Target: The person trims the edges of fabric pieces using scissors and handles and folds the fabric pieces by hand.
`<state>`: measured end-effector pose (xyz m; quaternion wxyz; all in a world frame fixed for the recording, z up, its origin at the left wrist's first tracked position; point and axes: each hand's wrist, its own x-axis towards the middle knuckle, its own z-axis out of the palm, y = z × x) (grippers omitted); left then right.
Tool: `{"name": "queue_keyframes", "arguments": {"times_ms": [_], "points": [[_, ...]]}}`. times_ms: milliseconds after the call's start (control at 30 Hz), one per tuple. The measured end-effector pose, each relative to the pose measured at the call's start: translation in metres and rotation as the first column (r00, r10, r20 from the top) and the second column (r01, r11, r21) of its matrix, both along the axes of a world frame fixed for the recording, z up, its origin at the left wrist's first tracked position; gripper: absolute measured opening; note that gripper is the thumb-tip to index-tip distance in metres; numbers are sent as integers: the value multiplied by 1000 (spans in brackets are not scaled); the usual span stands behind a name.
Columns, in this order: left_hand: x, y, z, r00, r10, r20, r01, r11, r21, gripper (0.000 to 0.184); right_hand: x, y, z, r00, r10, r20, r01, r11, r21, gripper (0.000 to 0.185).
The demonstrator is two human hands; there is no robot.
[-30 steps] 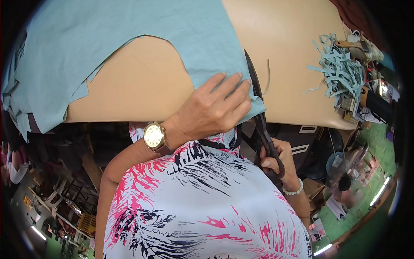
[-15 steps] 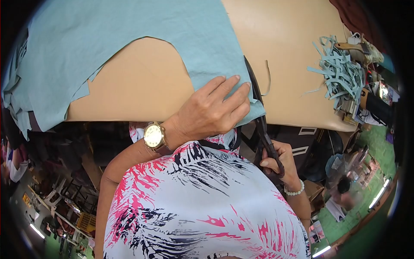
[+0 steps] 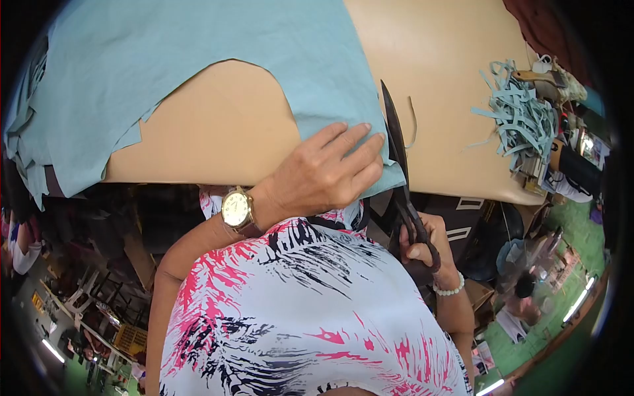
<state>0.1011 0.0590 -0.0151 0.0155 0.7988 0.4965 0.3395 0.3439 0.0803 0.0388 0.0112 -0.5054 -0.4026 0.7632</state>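
A large piece of light blue leather (image 3: 218,36) lies over the tan tabletop, with a deep curved bay in its near edge. My left hand (image 3: 333,168), a watch on its wrist, lies with fingers spread on the narrow right-hand part of the leather. In my right hand (image 3: 429,241) are long black scissors (image 3: 393,132), thumb and fingers at the handles. Their blades point away from me along the right edge of the leather. Part of the lower blade area is beside a small lifted corner of the leather. A thin curled strip (image 3: 413,122) lies right of the blades.
A tangle of blue offcut strips (image 3: 522,112) sits at the table's right side, by a wooden-handled brush (image 3: 541,78). Brown material (image 3: 541,26) lies at the far right corner. The table's front edge (image 3: 178,183) runs close to my body. More leather hangs at the left.
The scissors have shifted slightly to the right and their blade now shows more fully beside the leather's edge. My left hand has barely moved.
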Motion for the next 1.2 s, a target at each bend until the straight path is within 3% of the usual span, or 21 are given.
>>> {"name": "queue_keyframes", "arguments": {"times_ms": [1200], "points": [[1,-7,-6,991,-83,108,78,996,50,11,-17,-3,-4,998,4,63,-10,996,90,26]]}}
